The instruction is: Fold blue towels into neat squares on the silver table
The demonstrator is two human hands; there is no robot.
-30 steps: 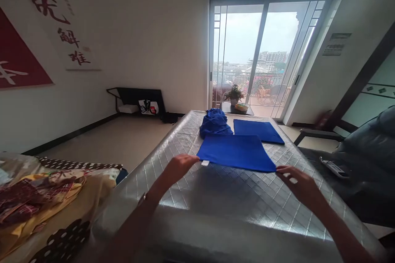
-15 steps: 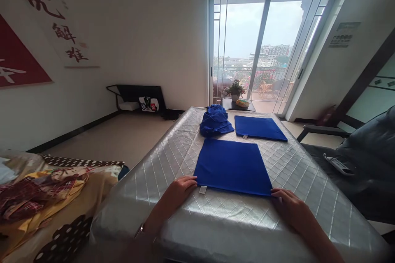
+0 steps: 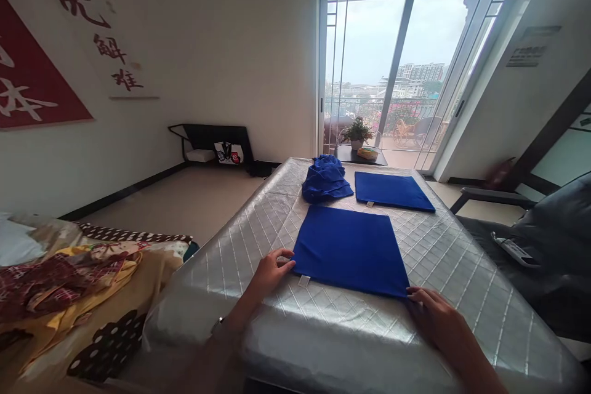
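A flat, square blue cushion cover (image 3: 351,249) lies smoothed out on the silver quilted mattress (image 3: 332,326), a small white tag at its near left edge. At that cover's near left corner is my left hand (image 3: 272,269), thumb and fingers apart, the tips by the edge. My right hand (image 3: 431,311) has its fingertips closed on the near right corner. Beyond lies a second flat blue cover (image 3: 394,191), also tagged. To its left sits a crumpled heap of blue cloth (image 3: 325,180).
On the left is a bed or couch with rumpled patterned bedding (image 3: 74,283). A black armchair (image 3: 549,258) stands on the right, a white power strip (image 3: 514,250) on it. Past the mattress, a small table (image 3: 344,156) holds a potted plant (image 3: 357,131) before the sliding glass door.
My left hand has loosened, its thumb and fingers parting at the cover's edge. My right hand stays at its corner. The view has shifted slightly left.
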